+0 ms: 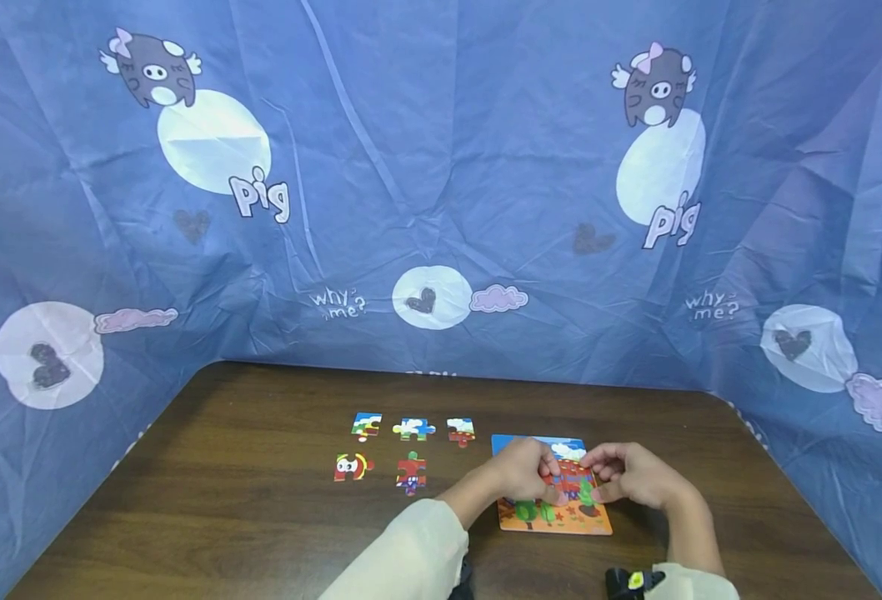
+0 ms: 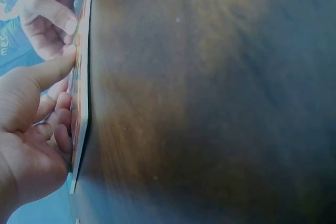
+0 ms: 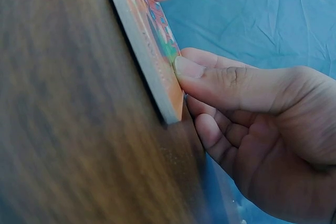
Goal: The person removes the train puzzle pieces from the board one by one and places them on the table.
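Observation:
A jigsaw board (image 1: 519,523) with a brightly coloured picture lies on the table, right of the middle. My left hand (image 1: 519,468) reaches over it from the left, thumb and fingertips touching the picture. In the left wrist view its thumb (image 2: 55,72) stretches straight onto the board, the other fingers bent loosely beside it. My right hand (image 1: 639,477) comes from the right, fingertips on the picture near the board's right edge. In the right wrist view its thumb (image 3: 191,69) presses beside a green patch. A red part of the picture (image 1: 572,468) shows between the hands.
Several loose jigsaw pieces lie left of the board, among them a blue-and-white piece (image 1: 414,429), a red piece (image 1: 412,473) and one with a cartoon face (image 1: 353,467). A blue printed cloth (image 1: 441,208) hangs behind and beside the brown wooden table (image 1: 223,517).

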Demonstrator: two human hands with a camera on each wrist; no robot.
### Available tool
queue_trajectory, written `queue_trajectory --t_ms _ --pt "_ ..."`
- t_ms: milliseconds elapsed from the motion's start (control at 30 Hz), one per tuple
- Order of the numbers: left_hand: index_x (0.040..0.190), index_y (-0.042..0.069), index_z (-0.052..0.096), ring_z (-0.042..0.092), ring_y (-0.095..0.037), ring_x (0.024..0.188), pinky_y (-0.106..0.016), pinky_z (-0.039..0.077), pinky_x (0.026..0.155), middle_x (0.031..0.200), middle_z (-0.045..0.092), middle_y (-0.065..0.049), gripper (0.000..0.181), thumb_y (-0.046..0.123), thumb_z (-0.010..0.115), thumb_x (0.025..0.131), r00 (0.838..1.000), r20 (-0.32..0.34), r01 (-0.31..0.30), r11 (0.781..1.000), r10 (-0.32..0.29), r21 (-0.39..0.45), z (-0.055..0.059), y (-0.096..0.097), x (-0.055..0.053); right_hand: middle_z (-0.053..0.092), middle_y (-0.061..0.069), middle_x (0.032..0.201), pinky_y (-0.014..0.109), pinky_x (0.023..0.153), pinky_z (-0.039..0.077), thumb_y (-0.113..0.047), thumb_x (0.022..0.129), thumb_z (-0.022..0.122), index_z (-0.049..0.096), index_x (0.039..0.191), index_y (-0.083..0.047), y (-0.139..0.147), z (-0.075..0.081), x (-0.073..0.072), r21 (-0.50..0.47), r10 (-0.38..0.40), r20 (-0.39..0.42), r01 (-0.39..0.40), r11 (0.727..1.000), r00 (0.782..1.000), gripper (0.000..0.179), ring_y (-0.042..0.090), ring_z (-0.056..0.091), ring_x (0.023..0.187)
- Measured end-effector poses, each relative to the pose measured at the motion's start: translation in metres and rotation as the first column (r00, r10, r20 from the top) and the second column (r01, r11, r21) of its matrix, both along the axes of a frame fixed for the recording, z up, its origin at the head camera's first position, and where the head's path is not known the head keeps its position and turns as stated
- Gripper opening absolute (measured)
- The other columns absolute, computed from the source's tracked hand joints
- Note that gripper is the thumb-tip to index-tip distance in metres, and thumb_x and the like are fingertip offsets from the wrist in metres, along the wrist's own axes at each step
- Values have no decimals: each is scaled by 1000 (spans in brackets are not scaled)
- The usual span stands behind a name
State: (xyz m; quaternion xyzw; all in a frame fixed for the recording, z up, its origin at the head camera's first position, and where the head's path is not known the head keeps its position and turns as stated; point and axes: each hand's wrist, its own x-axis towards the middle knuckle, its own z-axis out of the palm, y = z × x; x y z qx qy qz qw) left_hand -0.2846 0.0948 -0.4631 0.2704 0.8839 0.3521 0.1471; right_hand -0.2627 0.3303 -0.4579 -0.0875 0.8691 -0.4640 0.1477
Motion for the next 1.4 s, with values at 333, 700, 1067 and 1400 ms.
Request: queue_trajectory --t_ms 333,700,1067,1400 --pt "91 14 65 52 -4 73 -19 46 70 82 58 8 30 20 92 78 1000 18 -13 999 12 46 -1 1 1 59 9 98 27 74 50 6 73 85 66 116 6 0 2 0 19 8 -12 -8 1000 1000 47 23 53 91" --pt "89 10 69 54 -4 67 -19 47 65 75 60 8 15 9 83 86 999 -24 -26 996 28 88 0 2 2 60 8 97 28 75 49 5 71 86 67 115 4 -2 3 0 50 -20 -16 21 999 1000 47 22 53 91" --pt "88 10 71 55 -2 65 -17 47 64 73 62 9 13 8 83 86 997 -70 -12 995 20 102 -3 1 0 61 8 98 29 76 50 4 72 86 67 115 4 -1 1 -1 52 -7 -16 8 999 1000 47 23 54 91" --pt "89 11 73 56 1 66 -16 47 66 72 63 11 9 12 82 88 990 -140 -9 999 15 47 -4 3 0 60 8 96 27 75 49 4 71 86 67 113 5 0 0 -1 25 15 -22 -14 1000 1000 46 22 53 90"
